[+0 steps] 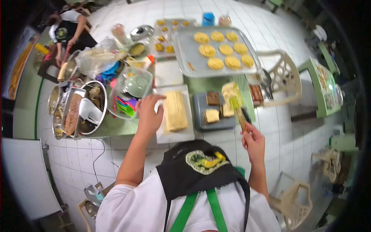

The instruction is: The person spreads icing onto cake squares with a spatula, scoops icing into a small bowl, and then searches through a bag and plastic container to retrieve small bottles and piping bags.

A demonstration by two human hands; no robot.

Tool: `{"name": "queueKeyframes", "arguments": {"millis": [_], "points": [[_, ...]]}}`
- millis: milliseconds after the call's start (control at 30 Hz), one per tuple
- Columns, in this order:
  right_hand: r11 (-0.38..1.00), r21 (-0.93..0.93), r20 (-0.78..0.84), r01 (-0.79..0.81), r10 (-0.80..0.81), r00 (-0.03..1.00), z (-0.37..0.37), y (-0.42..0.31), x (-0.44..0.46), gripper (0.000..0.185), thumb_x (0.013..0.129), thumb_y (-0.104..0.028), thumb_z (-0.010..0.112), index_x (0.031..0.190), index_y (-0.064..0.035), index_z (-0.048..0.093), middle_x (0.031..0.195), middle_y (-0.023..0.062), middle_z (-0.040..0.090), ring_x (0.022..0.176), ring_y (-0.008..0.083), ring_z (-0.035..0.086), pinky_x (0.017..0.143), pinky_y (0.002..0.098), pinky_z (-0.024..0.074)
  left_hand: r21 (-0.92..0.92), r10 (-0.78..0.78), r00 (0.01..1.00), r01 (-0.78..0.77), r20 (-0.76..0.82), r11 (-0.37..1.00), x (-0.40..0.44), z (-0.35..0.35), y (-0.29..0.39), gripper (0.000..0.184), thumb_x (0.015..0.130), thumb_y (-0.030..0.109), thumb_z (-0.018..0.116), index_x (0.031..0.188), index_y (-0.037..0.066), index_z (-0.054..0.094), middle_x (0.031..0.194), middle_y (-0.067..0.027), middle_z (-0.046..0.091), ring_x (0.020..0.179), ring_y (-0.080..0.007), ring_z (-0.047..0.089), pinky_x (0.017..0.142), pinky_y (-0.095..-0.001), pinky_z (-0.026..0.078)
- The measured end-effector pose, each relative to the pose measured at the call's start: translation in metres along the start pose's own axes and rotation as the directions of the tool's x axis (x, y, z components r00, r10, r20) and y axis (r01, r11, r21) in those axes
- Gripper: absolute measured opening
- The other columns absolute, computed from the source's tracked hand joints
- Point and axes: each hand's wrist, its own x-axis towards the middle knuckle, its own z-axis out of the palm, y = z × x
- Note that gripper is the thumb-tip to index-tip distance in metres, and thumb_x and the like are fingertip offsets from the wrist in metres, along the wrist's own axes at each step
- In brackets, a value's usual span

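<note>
My left hand [150, 116] is at the left edge of a rectangular cake [176, 111] covered in pale yellow icing. Its fingers are spread, the tips close to the icing; whether they touch it I cannot tell. Under the cake lies a white board [164, 138]. In my right hand [254, 143] is a spatula [241, 118] with a wooden-looking handle and a yellow-green head. The spatula's head is over a mound of pale yellow icing [230, 91]. Beside the cake, a grey pan [201, 124] bears a brown cake piece [213, 98] and an iced piece [211, 116].
A large metal baking tray [185, 50] of round yellow pastries spans the table's far side. Left of me are a plastic tub [148, 77] with coloured spoons and a steel basin [101, 87]. A chair [295, 77] stands to the right. Another person [73, 29] works at far left.
</note>
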Motion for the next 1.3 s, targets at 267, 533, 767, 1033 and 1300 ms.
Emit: {"name": "queueKeyframes", "arguments": {"millis": [267, 533, 767, 1033, 1300], "points": [[0.998, 0.068, 0.366, -0.017, -0.009, 0.931, 0.059, 0.02, 0.031, 0.035, 0.09, -0.002, 0.059, 0.125, -0.0004, 0.058, 0.084, 0.0073, 0.065, 0.052, 0.0068, 0.052, 0.042, 0.0191, 0.0382, 0.178, -0.164, 0.907, 0.248, -0.389, 0.952, -0.103, -0.104, -0.007, 0.03, 0.075, 0.003, 0.06, 0.104, 0.014, 0.063, 0.105, -0.0056, 0.061, 0.109, -0.0249, 0.053, 0.102, -0.045, 0.026], [0.994, -0.076, 0.637, 0.078, -0.011, 0.771, 0.198, -0.004, -0.007, 0.037, 0.089, 0.0, 0.062, 0.126, -0.0015, 0.06, 0.083, 0.0008, 0.059, 0.06, 0.0051, 0.05, 0.051, 0.0204, 0.0402, -0.043, -0.544, 0.806, 0.568, 0.234, 0.822, -0.274, -0.119, -0.105, 0.039, 0.081, 0.019, 0.064, 0.12, 0.017, 0.065, 0.122, -0.0048, 0.063, 0.118, -0.0254, 0.054, 0.102, -0.0398, 0.035], [0.963, -0.05, 0.772, 0.266, -0.131, 0.621, 0.393, -0.024, -0.064, 0.039, 0.087, -0.002, 0.063, 0.125, -0.0062, 0.058, 0.082, 0.0007, 0.06, 0.055, 0.0049, 0.048, 0.045, 0.0205, 0.0369, -0.325, -0.61, 0.548, 0.835, 0.572, 0.445, -0.453, -0.077, -0.29, 0.039, 0.082, 0.029, 0.069, 0.119, 0.021, 0.068, 0.114, -0.0017, 0.069, 0.106, -0.022, 0.064, 0.087, -0.0328, 0.049], [0.846, -0.005, 0.816, 0.533, -0.304, 0.491, 0.57, -0.087, -0.119, 0.035, 0.088, -0.003, 0.063, 0.123, -0.0067, 0.062, 0.084, -0.004, 0.057, 0.062, 0.0029, 0.047, 0.055, 0.0188, 0.0372, -0.125, -0.804, 0.361, 0.93, 0.473, 0.344, -0.584, -0.101, -0.371, 0.029, 0.082, 0.028, 0.07, 0.11, 0.019, 0.073, 0.1, -0.0011, 0.074, 0.094, -0.0179, 0.068, 0.082, -0.0327, 0.051], [0.442, 0.003, 0.888, 0.897, -0.414, 0.201, 0.744, -0.113, -0.118, 0.035, 0.085, -0.004, 0.063, 0.12, -0.0038, 0.065, 0.088, 0.0019, 0.067, 0.067, 0.0046, 0.053, 0.063, 0.0216, 0.0453, -0.75, -0.966, 0.006, 0.631, 0.26, -0.198, -0.603, -0.17, -0.339, 0.023, 0.08, 0.019, 0.078, 0.092, 0.0, 0.075, 0.079, -0.0046, 0.072, 0.072, -0.0098, 0.062, 0.067, -0.0257, 0.05]]}}
